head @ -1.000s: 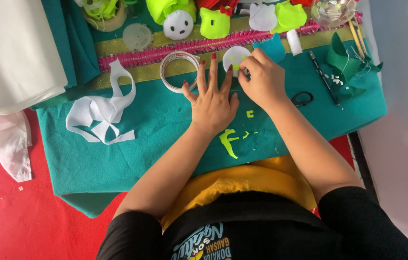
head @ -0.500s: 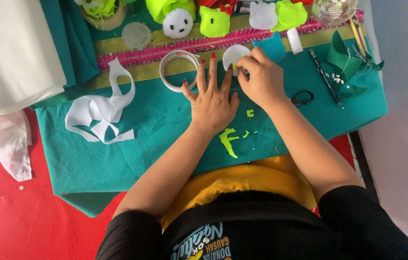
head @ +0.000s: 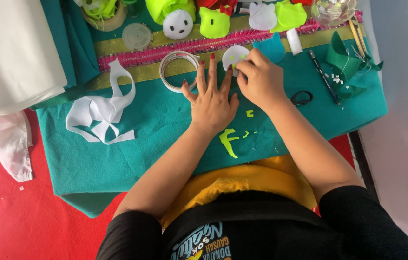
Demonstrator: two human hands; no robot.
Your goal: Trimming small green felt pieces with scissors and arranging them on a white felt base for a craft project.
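1. The person wears a black short-sleeved shirt (head: 262, 231); its sleeves end above the elbows, so both forearms are bare.
2. The shirt front carries printed lettering in teal, white and yellow, partly cut off at the lower edge of the view.
3. A mustard-yellow cloth (head: 242, 180) covers the lap, just above the shirt.
4. The left hand (head: 211, 103) has red-painted nails.
5. The right hand (head: 262, 79) shows no ring or bracelet; neither wrist bears a watch.

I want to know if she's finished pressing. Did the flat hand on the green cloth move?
No. The left hand lies spread in the same spot as before, its fingertips beside the tape ring and the white felt circle.
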